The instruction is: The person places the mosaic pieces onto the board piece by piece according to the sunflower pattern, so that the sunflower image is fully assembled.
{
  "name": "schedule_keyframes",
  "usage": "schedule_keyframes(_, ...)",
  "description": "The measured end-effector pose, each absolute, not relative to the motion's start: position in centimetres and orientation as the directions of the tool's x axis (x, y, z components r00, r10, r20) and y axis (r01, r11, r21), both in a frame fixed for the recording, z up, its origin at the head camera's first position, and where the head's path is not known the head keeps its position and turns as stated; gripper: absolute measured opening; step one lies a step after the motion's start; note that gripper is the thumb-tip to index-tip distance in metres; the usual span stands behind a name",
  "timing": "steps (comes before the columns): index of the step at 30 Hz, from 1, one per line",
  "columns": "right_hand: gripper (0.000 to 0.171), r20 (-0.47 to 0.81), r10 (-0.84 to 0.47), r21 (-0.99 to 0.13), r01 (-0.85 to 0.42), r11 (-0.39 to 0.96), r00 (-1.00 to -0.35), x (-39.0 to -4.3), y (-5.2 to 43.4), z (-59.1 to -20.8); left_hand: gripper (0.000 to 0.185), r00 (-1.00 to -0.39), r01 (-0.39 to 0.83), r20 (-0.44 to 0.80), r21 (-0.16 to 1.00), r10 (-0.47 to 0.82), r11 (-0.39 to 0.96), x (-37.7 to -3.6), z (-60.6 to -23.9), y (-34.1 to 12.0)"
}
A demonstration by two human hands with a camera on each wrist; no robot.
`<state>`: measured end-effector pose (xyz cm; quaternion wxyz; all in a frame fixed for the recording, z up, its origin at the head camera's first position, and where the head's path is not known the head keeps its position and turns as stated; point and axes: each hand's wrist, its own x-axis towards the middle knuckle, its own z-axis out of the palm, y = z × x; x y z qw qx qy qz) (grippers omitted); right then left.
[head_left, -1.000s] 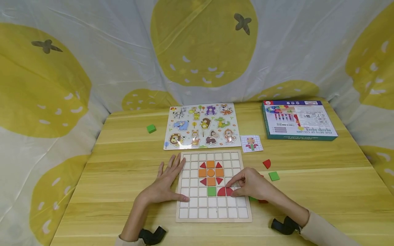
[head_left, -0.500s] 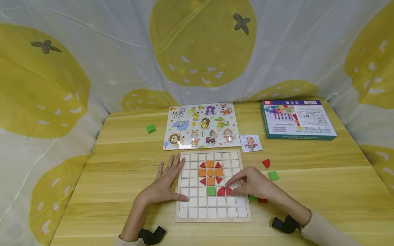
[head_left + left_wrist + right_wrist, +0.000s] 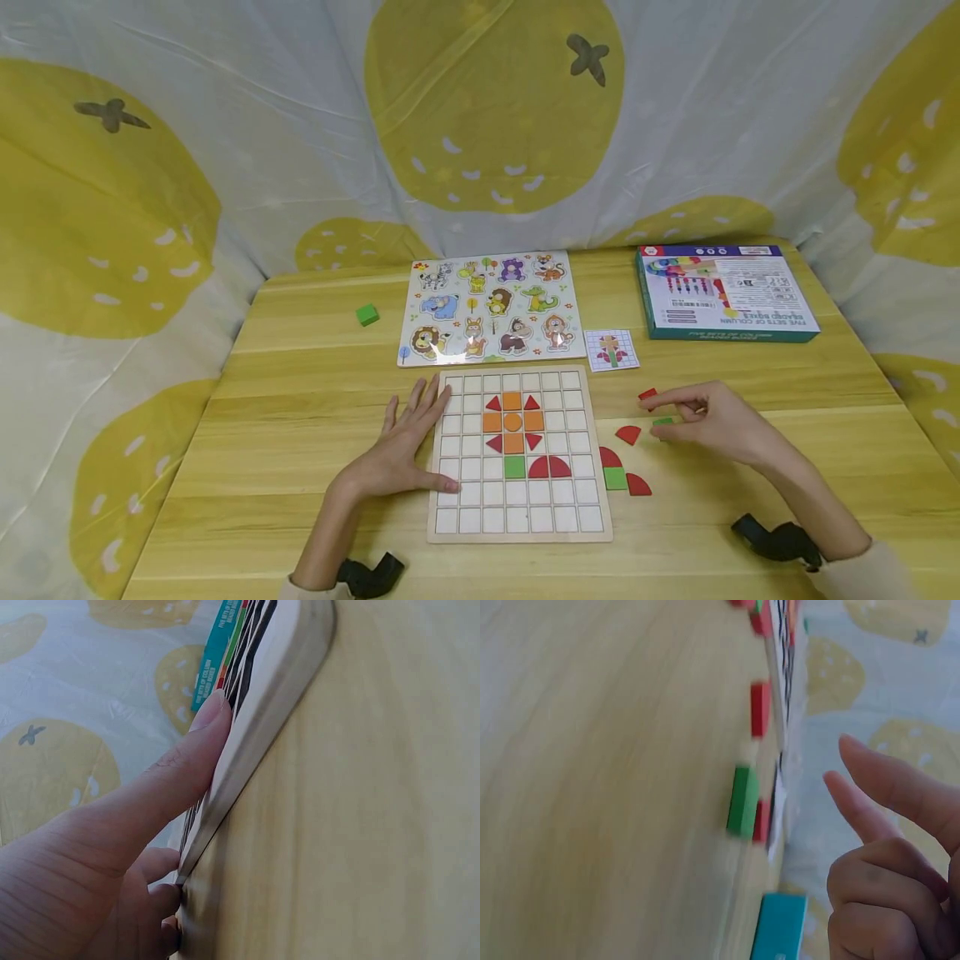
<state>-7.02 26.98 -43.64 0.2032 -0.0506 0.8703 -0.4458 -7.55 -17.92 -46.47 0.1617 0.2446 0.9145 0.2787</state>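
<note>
Wooden green square tile (image 3: 663, 422), light and stiff: pinch its edges. Right hand (image 3: 712, 419) reaches with fingers extended, holding nothing; left hand (image 3: 405, 446) flat on grid board (image 3: 519, 533).

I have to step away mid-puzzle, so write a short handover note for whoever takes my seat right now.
Left hand: flat, fingers straight, steadying the grid board at its left edge.
Right hand: off the board, index finger extended, reaching at the green square and red piece; holds nothing.
Done: orange and red flower head, green stem square, two red quarter-circles on the board.
Left: loose pieces right of the board; pattern card shows the design.
</note>
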Motion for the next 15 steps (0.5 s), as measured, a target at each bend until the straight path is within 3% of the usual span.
schedule_keyframes(10,0.048,-0.39,-0.265,-0.754,0.141,0.641,-0.882,-7.3,30.4,-44.5,0.129,-0.828,0.356,-0.165,0.585,0.537,0.728,-7.5,-46.4,-17.8)
schedule_keyframes(15,0.04,-0.4,-0.259,-0.725,0.131,0.676,-0.879,-7.8,29.7,-44.7,0.129,-0.828,0.359,-0.16,0.584,0.537,0.728,-7.6,-46.5,-17.9)
